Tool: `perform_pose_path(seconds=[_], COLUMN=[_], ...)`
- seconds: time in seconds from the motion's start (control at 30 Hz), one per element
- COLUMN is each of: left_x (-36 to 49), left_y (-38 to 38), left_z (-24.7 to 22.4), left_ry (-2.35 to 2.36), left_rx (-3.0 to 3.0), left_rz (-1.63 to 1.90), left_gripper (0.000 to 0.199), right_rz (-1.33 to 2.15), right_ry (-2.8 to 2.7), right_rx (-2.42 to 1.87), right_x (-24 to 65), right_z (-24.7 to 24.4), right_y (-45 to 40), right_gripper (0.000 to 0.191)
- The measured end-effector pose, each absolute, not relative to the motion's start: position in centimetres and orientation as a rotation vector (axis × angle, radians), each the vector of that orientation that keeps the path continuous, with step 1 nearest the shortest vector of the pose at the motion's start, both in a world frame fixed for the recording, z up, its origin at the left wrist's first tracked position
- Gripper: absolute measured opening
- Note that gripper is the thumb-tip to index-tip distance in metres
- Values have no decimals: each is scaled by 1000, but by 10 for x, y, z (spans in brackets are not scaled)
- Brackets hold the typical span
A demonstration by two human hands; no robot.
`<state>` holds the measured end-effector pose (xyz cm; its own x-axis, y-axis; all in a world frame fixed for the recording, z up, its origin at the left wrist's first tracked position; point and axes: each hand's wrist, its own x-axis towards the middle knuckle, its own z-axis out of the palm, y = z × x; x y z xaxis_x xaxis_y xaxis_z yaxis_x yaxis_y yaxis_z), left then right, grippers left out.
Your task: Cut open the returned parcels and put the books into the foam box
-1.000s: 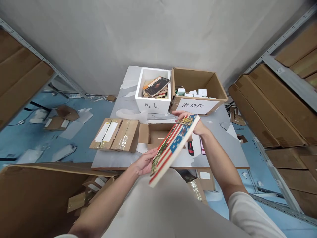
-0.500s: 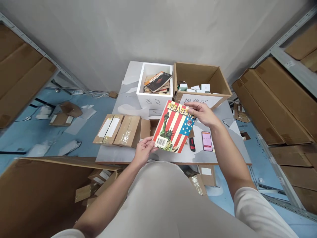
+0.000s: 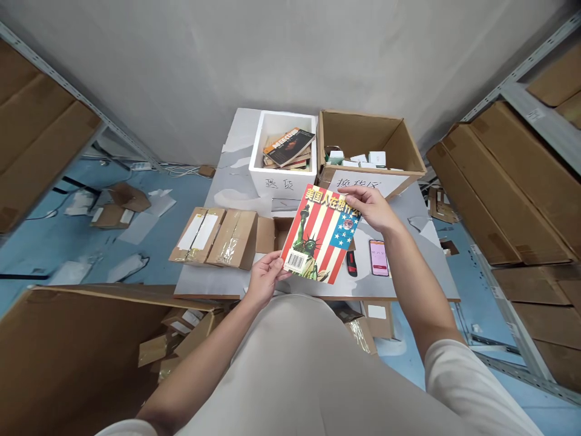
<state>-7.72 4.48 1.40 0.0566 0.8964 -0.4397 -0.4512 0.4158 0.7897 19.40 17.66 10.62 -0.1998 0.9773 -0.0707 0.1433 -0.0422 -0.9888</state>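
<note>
A book (image 3: pixel 320 233) with red and white stripes, a green statue and a barcode on its cover is held up, slightly tilted, above the table's front part. My left hand (image 3: pixel 265 278) pinches its lower left corner. At the upper right corner, my right hand (image 3: pixel 370 208) grips the edge with thumb and fingers. Behind the book an open small cardboard box (image 3: pixel 267 235) is partly hidden. A black and red box cutter (image 3: pixel 351 263) lies just right of the book, and a phone (image 3: pixel 378 258) with a lit pink screen lies further right.
A white foam box (image 3: pixel 276 184) with several books stands at the back, beside a large cardboard box (image 3: pixel 372 124) containing small white boxes. Two taped cartons (image 3: pixel 231 239) sit at the table's left. Shelves with cartons (image 3: pixel 512 181) flank the table; a big open carton (image 3: pixel 68 339) stands lower left.
The book remains in both hands and has tilted very slightly. The camera view has shifted a little; nothing else has visibly moved.
</note>
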Motion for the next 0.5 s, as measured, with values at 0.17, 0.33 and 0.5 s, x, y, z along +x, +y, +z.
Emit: perform_pose_path(seconds=[0.17,0.33,0.5], left_x=[-81,-73,-62], left_y=[44,47,43], left_z=[15,15,10], left_ry=[942,771,723], left_rx=[380,288,337], left_rz=[1025,720,534], left_gripper=[38,33,32], right_rz=[1396,1086,1233], right_ry=[-1415,-1812,-1923], right_rx=[-1148,-1065,-1031], right_x=[192,175,171], right_z=[115,115,105], right_y=[167,167,174], right_gripper=[44,59,38])
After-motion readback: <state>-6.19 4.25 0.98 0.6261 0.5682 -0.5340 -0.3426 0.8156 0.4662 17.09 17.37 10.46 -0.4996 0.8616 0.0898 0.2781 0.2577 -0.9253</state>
